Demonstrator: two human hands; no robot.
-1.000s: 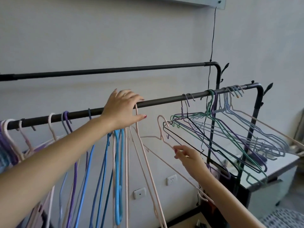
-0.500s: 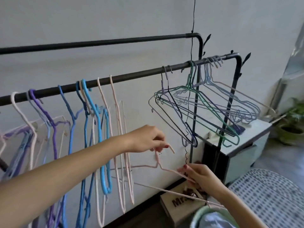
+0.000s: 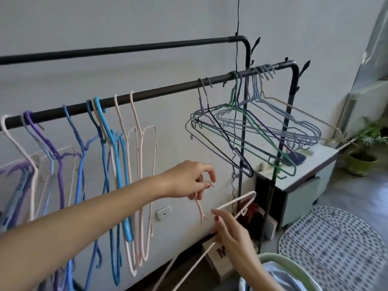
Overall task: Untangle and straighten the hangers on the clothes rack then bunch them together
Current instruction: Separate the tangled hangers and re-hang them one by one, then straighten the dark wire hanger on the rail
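— What's the room like?
— A pale wall with a black clothes rack in front, and a dotted rug on the floor.
— And the hangers?
— Blue, purple and pink hangers hang on the left of the front rail; a tangled green and lilac bunch hangs on the right.
— The hands?
— The left hand pinches the hook of a loose pink hanger, off the rail. The right hand pinches its frame.
— Any containers?
— A green basket holding bluish cloth, bottom right.
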